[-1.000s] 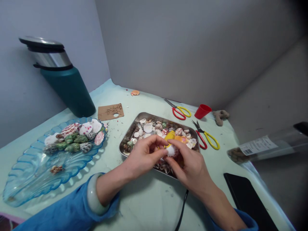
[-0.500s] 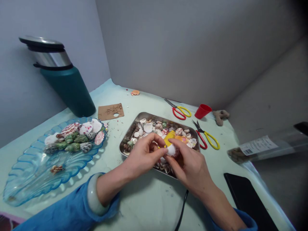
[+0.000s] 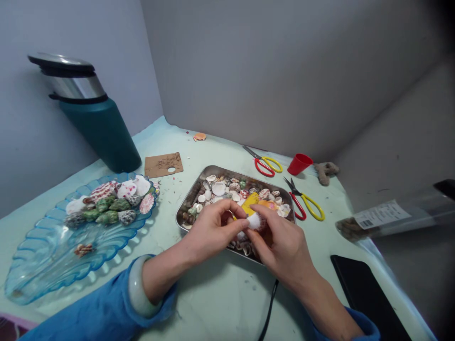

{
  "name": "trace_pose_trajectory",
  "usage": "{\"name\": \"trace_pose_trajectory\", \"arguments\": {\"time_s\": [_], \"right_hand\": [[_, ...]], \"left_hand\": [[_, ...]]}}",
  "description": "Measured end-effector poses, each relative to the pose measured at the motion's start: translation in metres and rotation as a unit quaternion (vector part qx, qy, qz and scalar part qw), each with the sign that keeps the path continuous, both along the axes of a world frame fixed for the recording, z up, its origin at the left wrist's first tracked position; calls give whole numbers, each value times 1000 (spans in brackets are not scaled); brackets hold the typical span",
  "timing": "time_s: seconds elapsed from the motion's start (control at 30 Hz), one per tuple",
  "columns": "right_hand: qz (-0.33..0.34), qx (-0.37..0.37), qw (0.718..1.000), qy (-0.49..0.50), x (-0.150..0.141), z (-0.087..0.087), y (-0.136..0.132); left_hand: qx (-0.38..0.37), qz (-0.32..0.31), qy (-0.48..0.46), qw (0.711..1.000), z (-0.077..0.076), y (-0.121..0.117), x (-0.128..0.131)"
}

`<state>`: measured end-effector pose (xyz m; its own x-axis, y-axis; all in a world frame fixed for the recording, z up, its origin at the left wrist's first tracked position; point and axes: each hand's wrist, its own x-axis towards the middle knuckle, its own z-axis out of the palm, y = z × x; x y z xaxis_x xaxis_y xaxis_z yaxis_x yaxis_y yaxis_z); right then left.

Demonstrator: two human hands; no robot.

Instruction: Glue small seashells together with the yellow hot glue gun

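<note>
Both of my hands meet over the near side of a metal tray (image 3: 185, 204) full of seashells. Between the thumb and fingers of my right hand (image 3: 286, 239) is a white shell (image 3: 255, 221) with a darker ribbed edge. My left hand (image 3: 215, 227) is closed, its thumb and fingertips pinched at the shell's left side; the finger ends are partly hidden. Just beyond the fingertips, a yellow shell (image 3: 250, 202) lies in the tray, with an orange shell (image 3: 269, 205) to its right. Small white, green and speckled shells fill the rest.
On the left, a blue glass dish (image 3: 46, 258) holds several shells. Behind it stand a teal bottle (image 3: 103, 135) and a brown card (image 3: 163, 164). To the right are two scissors (image 3: 269, 166), a red cup (image 3: 300, 164), a coral-like piece (image 3: 325, 172), a plastic bag (image 3: 382, 218) and a black phone-like slab (image 3: 366, 293).
My hands stay over the tray with the white shell between them. Only slight shifts of the fingers show, and the shell sits a touch differently; all else is still.
</note>
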<state>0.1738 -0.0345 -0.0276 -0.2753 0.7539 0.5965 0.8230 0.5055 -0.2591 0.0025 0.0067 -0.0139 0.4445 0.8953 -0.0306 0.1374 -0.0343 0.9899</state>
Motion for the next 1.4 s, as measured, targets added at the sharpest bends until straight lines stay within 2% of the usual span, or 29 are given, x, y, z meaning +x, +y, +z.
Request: {"name": "trace_pose_trajectory", "arguments": {"time_s": [0.47, 0.73, 1.2, 1.4], "right_hand": [[6, 17, 1000, -10, 1, 1, -1], [1, 9, 1000, -6, 0, 1, -1], [8, 2, 1000, 0, 0, 1, -1], [8, -8, 1000, 0, 2, 0, -2]], "left_hand": [[-43, -3, -27, 999, 1, 0, 0], [-17, 5, -39, 999, 0, -1, 0], [-84, -30, -108, 990, 5, -2, 0], [-100, -27, -115, 988, 8, -3, 0]]}}
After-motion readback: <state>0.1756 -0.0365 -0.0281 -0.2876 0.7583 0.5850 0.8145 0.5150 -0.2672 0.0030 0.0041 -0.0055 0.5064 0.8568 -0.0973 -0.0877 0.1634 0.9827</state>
